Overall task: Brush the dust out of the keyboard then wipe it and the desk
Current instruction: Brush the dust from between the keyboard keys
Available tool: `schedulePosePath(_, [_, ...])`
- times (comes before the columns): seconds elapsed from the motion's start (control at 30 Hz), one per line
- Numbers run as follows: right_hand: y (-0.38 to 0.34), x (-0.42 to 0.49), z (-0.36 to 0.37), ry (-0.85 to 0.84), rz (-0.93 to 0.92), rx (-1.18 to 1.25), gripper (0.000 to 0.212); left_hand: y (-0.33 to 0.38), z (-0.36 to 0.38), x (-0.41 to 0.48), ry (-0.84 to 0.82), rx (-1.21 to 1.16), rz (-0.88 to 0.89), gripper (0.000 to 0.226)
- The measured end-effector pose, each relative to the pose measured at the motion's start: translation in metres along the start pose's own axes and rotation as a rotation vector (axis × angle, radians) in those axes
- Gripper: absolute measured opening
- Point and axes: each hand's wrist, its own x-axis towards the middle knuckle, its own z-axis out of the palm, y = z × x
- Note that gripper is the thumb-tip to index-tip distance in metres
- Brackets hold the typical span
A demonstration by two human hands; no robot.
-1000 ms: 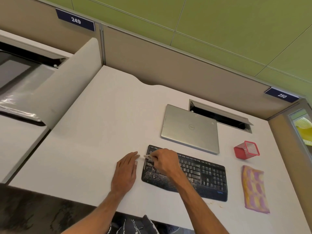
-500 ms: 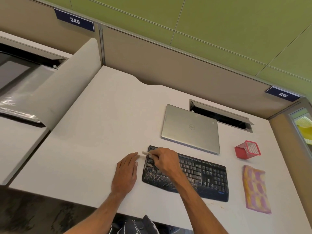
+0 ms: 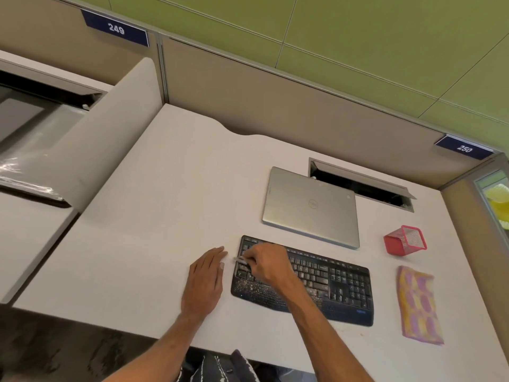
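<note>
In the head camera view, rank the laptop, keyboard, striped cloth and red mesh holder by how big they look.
1. keyboard
2. laptop; it lies farther from the camera, so its rank against the keyboard is unsure
3. striped cloth
4. red mesh holder

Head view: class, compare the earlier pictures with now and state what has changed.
The right hand, gripping the brush, shifted only slightly, making short strokes over the left end of the keyboard. Nothing was picked up or released. The left hand stayed flat on the desk; the laptop, red basket and cloth did not move.
</note>
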Motion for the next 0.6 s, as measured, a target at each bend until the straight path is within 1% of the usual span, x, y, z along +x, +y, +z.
schedulePosePath(0.13, [-0.002,0.003,-0.006,0.121,0.02,0.07,0.024,0.001,-0.002,0.001,0.0,0.011,0.007,0.04])
schedulePosePath(0.27, [0.02,-0.004,-0.017,0.128,0.107,0.084,0.024,0.001,0.0,0.001,0.009,0.012,0.01,0.039])
schedulePosePath(0.33, [0.03,-0.01,-0.019,0.101,0.152,0.081,0.024,0.001,0.0,0.001,0.013,0.017,0.019,0.039])
schedulePosePath(0.43, [0.032,-0.018,-0.014,-0.008,0.181,0.068,0.024,0.003,0.0,0.001,0.012,0.027,0.02,0.04])
schedulePosePath(0.53, [0.018,-0.023,-0.003,-0.063,0.158,0.104,0.028,0.004,-0.001,0.001,0.006,0.033,0.012,0.04])
schedulePosePath(0.6, [0.008,-0.024,-0.001,-0.06,0.134,0.158,0.028,0.004,-0.001,0.001,0.0,0.036,0.009,0.041])
